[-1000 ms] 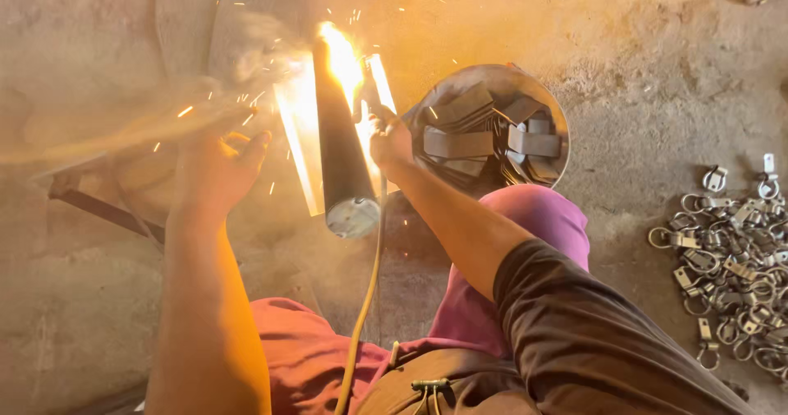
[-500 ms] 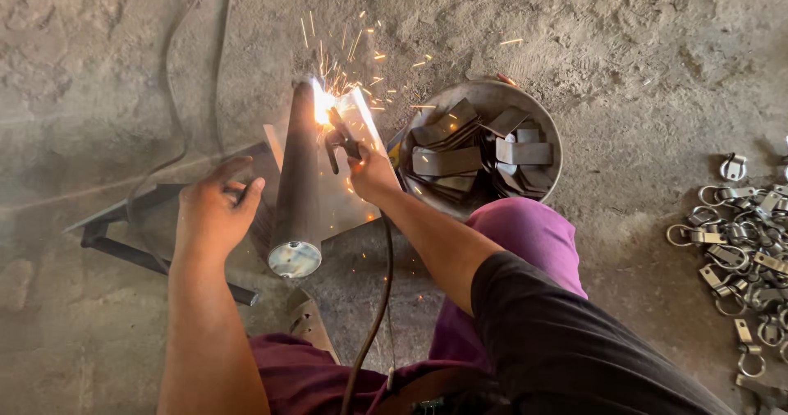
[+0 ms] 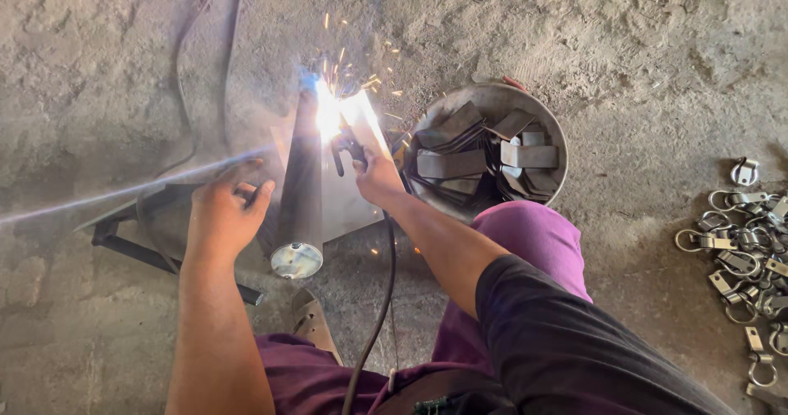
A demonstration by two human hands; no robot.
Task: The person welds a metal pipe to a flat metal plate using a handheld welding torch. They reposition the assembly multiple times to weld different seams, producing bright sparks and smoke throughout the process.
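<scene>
Right hand point(image 3: 379, 177): grip closed around welding holder point(image 3: 349, 148), sparks at pipe's far end.
Left hand point(image 3: 223, 211): fingers spread, holding nothing, resting beside steel pipe point(image 3: 300, 193).
Nearby: bowl point(image 3: 538, 107) of metal strips.

The right hand point(image 3: 377, 177) grips a dark welding holder point(image 3: 349, 148), and its tip meets the metal plate point(image 3: 349, 193) beside a steel pipe point(image 3: 302, 193). A bright white arc point(image 3: 328, 111) burns there and sparks fly upward. A black cable point(image 3: 379, 300) hangs from the holder toward the body. The left hand point(image 3: 222, 214) rests open on the frame, just beside the pipe. A round metal bowl point(image 3: 492, 99) with bent steel strips stands near the right hand. Small metal rings point(image 3: 739, 243) lie on the floor, well apart.
</scene>
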